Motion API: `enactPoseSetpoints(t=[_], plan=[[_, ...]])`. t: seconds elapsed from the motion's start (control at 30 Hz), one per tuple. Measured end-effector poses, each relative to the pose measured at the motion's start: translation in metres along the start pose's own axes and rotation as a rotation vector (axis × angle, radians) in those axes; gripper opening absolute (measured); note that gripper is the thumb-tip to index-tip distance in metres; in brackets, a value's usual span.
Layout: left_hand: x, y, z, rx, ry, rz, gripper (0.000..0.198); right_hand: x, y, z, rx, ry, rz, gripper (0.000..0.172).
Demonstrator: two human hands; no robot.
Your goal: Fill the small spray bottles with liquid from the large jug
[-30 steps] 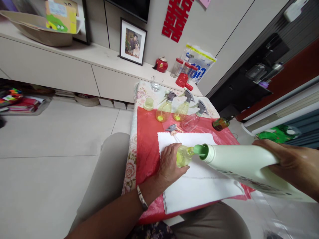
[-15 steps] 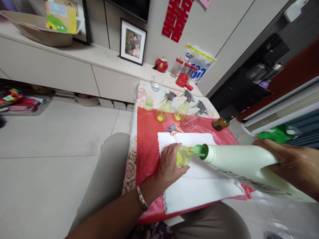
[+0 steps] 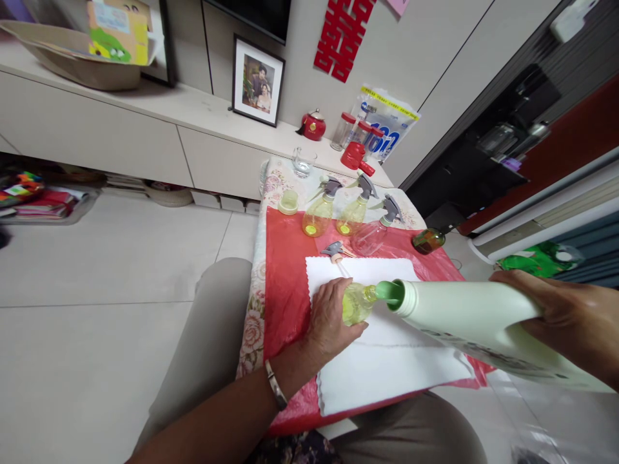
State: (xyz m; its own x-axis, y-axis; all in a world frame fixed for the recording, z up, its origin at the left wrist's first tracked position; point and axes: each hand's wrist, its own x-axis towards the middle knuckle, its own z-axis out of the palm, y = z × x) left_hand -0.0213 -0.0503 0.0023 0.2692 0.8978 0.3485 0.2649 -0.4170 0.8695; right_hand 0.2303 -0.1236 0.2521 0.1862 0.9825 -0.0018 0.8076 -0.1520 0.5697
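Note:
My left hand [image 3: 331, 322] is wrapped round a small clear yellow bottle [image 3: 356, 304] without its spray head, above a white cloth [image 3: 382, 370]. My right hand [image 3: 565, 316] grips the handle of a large pale green jug [image 3: 464, 306], tipped with its mouth to the left. Green liquid [image 3: 388, 291] shows in the jug's mouth and runs into the yellow bottle's neck. A loose grey spray head [image 3: 333, 249] with a pale tube lies at the cloth's far edge.
Two yellow spray bottles [image 3: 318, 216] and a clear spray bottle [image 3: 371, 237] stand behind the cloth. Nearby are a yellow-green cap [image 3: 289, 202], a glass cup [image 3: 303, 162] and a brown bottle [image 3: 428, 240]. A red plastic sheet [image 3: 285, 283] covers the table.

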Motion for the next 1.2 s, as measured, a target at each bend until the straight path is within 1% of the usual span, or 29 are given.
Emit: enactPoseSetpoints(t=[0.2, 0.53, 0.63, 0.87, 1.0, 1.2], plan=[[0.000, -0.001, 0.002, 0.007, 0.014, 0.004, 0.081, 0.001, 0.000, 0.001, -0.013, 0.014, -0.003, 0.045], [0.000, -0.001, 0.001, 0.023, 0.013, 0.016, 0.081, 0.003, 0.006, 0.010, 0.047, 0.057, 0.056, 0.047], [0.000, -0.001, 0.002, 0.021, 0.013, 0.014, 0.081, 0.003, 0.008, 0.012, 0.087, 0.063, 0.052, 0.048], [-0.001, -0.002, 0.002, 0.020, 0.001, 0.012, 0.082, 0.006, 0.012, 0.016, 0.122, 0.047, 0.075, 0.049], [0.000, -0.002, 0.002, 0.021, 0.004, 0.017, 0.082, 0.007, 0.013, 0.017, 0.137, 0.091, 0.073, 0.050], [0.001, -0.002, 0.002, 0.014, -0.005, 0.008, 0.081, 0.007, 0.013, 0.018, 0.147, 0.071, 0.032, 0.047]])
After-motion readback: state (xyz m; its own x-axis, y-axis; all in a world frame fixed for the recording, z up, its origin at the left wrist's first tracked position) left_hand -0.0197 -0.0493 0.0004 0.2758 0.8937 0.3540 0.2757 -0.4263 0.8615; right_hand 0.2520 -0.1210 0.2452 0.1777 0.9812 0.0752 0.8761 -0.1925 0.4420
